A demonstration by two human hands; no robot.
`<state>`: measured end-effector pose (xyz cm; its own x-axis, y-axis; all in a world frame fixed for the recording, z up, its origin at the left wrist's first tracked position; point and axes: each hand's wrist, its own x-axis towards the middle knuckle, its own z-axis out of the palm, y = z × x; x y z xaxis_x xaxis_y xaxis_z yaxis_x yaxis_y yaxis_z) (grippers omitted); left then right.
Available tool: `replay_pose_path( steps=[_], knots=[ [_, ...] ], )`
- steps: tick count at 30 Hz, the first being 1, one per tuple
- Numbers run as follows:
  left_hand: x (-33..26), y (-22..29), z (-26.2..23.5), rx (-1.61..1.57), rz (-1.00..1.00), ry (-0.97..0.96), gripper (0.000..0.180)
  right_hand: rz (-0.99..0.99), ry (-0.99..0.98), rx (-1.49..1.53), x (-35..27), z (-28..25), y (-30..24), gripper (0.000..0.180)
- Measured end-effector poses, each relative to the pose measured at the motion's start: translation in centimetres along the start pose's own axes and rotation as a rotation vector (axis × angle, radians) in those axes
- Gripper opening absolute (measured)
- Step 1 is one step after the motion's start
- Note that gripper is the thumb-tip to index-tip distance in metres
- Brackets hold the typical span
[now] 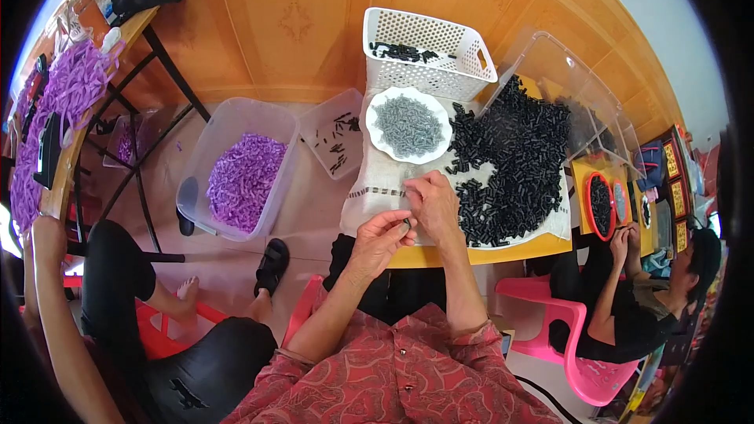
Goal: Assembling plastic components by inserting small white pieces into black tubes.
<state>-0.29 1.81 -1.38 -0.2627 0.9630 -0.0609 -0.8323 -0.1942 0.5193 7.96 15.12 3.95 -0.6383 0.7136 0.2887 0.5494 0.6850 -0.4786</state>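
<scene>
My left hand (pixel 378 242) is at the table's near edge, its thumb and fingers pinching a small black piece (pixel 407 221) that looks like the short black tubes nearby. Just beyond it, my right hand (pixel 433 202) is closed over the white cloth (pixel 369 159), fingertips together; what they hold, if anything, is too small to make out. Farther back stands a scalloped white plate (pixel 376 138) heaped with small grey translucent pieces (pixel 408 126). To the right of my right hand, a large pile of short black tubes (pixel 510 165) spreads over the cloth.
A white perforated basket (pixel 428 71) with some black pieces stands behind the plate. Left on the floor are a clear bin (pixel 192 165) of purple pieces and a shallow clear tray (pixel 314 122). A clear tub (pixel 542 51) leans back right. One person sits on each side of me.
</scene>
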Motion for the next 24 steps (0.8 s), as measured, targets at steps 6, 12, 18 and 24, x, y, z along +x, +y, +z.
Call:
replay_pose_path(
  steps=[6,12,18,24],
  knots=[
    [0.1,-0.1,-0.3,0.003,0.008,-0.015,0.027,0.124,-0.106,0.086,0.9,-0.1,0.1,0.012],
    [0.2,-0.3,0.0,-0.018,0.034,-0.006,0.028,0.152,-0.078,0.130,0.9,0.0,1.0,0.006],
    [-0.1,-0.2,0.3,-0.076,0.039,0.034,0.028,0.364,0.011,0.645,-2.9,-1.5,0.3,0.013],
    [0.0,0.3,0.2,-0.292,-0.026,0.064,0.025,0.354,0.046,0.822,-6.0,-3.5,-2.0,0.009]
  ],
)
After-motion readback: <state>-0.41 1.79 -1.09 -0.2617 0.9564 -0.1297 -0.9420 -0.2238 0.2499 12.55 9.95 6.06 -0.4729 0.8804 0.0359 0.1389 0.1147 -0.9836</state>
